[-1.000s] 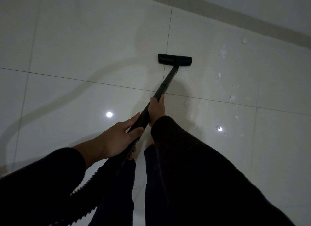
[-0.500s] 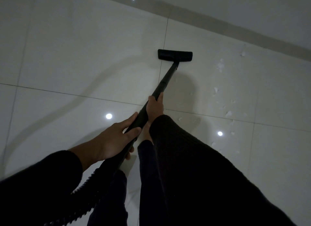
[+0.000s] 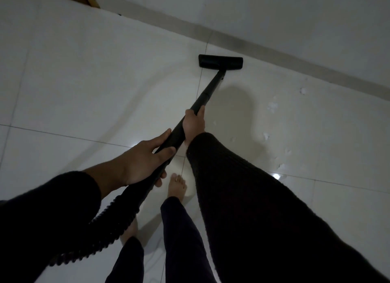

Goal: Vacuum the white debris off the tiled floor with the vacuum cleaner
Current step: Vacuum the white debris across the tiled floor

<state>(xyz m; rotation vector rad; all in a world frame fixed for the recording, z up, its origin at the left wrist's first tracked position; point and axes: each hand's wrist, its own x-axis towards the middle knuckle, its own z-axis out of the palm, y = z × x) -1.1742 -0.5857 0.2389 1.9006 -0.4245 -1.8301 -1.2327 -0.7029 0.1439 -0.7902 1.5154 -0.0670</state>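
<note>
Hands both grip the black wand (image 3: 207, 93): left hand (image 3: 145, 161) low near the hose (image 3: 109, 225), right hand (image 3: 193, 124) higher; hose end cut off.

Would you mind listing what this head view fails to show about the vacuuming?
- Vacuum body: the ribbed hose runs behind the left sleeve.
- Suction side of the floor head: faces the floor.
- Right hand fingers: wrapped behind the wand.
- Debris: flecks too small to count in dim light.

Open tiled floor (image 3: 84, 82) left of nozzle (image 3: 220, 61); baseboard (image 3: 274, 50) blocks just beyond.
</note>
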